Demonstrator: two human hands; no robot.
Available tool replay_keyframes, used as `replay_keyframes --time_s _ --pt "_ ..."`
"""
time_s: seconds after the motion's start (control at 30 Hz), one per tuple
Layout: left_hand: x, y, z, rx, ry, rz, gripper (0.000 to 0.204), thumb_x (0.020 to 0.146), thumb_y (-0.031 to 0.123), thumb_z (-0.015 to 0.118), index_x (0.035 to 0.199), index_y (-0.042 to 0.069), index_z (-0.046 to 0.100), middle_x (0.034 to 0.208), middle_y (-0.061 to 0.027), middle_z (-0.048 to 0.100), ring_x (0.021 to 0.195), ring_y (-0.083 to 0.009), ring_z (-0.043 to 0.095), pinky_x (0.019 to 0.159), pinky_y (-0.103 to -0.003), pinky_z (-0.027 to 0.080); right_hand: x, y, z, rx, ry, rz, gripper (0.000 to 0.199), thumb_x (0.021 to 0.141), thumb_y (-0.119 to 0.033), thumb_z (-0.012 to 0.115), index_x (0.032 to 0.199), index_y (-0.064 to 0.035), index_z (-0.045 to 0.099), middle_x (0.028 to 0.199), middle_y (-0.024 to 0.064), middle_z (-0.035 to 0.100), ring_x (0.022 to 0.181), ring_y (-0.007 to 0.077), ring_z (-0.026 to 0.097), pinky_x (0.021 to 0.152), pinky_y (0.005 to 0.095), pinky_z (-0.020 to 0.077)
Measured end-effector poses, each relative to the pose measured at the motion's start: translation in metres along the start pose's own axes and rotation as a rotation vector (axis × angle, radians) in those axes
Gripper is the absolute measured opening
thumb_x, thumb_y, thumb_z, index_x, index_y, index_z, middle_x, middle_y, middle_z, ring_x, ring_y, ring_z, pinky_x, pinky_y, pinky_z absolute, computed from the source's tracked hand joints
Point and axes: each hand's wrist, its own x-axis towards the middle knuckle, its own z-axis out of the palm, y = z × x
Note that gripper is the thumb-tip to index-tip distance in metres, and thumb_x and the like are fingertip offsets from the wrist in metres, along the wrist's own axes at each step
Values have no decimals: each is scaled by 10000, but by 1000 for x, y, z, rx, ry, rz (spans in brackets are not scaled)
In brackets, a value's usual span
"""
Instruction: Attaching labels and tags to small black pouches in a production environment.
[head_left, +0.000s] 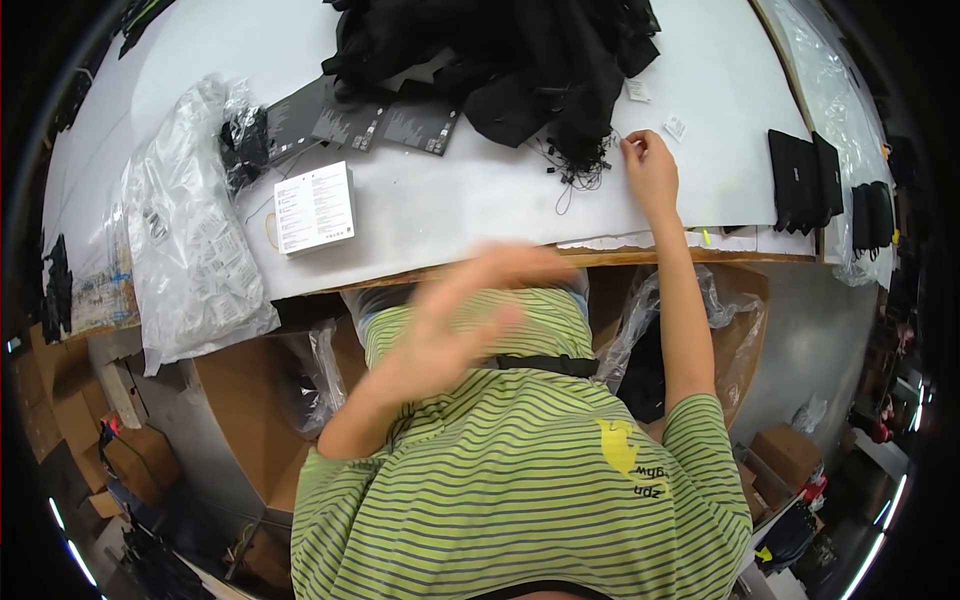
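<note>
One hand, the right (650, 172), pinches a thin string at the tangle of cords (578, 160) beside the black garments (520, 60) on the surface (470, 205), within easy reach. Left hand (455, 315) hangs blurred over the chest, fingers spread, holding nothing.

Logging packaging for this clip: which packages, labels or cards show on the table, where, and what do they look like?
White flat box: table left, rectangular, small dark print.
Dark grey cards: fanned beside the black fabric pile, pale print.
Small white tags: near the right hand.
Clear plastic bags: far left, crinkled.
Black flat pouches: right edge, rectangular.
</note>
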Motion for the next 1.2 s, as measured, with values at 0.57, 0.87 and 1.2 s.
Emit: replay_keyframes --time_s 0.57,0.87,1.2 --pt "-26 -70 -133 1370 1040 -408 724 773 343 703 1381 119 381 1314 -170 425 1186 -338 391 960 -425 341 35 -112 -134 1117 30 -271 240 875 -73 581 1084 5 493 629 -1 499 515 27 356 453 153 242" --pt "-26 -18 -94 746 964 -232 256 762 175 731 866 24 552 683 -40 569 577 -131 468 570 -273 409 -28 -145 -113 985 -206 -218 330 853 -15 505 1176 -27 442 663 40 556 530 38 428 467 162 305" --pt "-2 -36 -17 -492 465 -86 333 837 155 662 1009 52 395 842 -24 519 721 -79 496 663 -202 421 -95 -168 -65 1072 -501 -255 439 818 25 505 1234 -29 377 626 -22 479 577 36 439 554 174 351"
